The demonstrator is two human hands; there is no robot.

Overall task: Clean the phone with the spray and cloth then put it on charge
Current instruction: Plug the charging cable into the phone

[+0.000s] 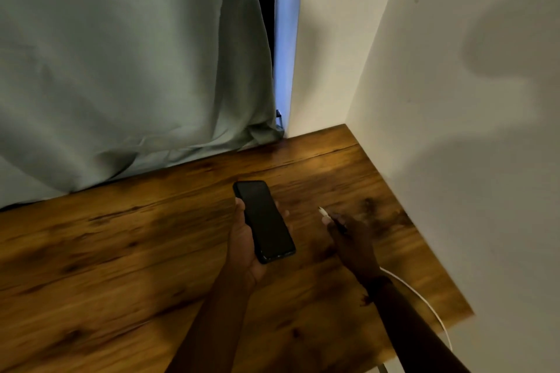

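Note:
A black phone (pixel 264 221) with a dark screen lies face up in my left hand (pixel 244 244), held a little above the wooden table (pixel 121 251). My right hand (pixel 353 239) is to the right of the phone and pinches the white charging cable (pixel 424 300) near its plug. The plug tip (pixel 323 211) sticks out of my fingers, pointing up and left, a short gap from the phone. The cable trails back under my right wrist and off the table's right edge. No spray or cloth shows in this view.
A grey-green curtain (pixel 130 70) hangs along the back of the table, its hem resting on the wood. A white wall (pixel 469 130) borders the table's right side, and the table corner sits by it at the back right.

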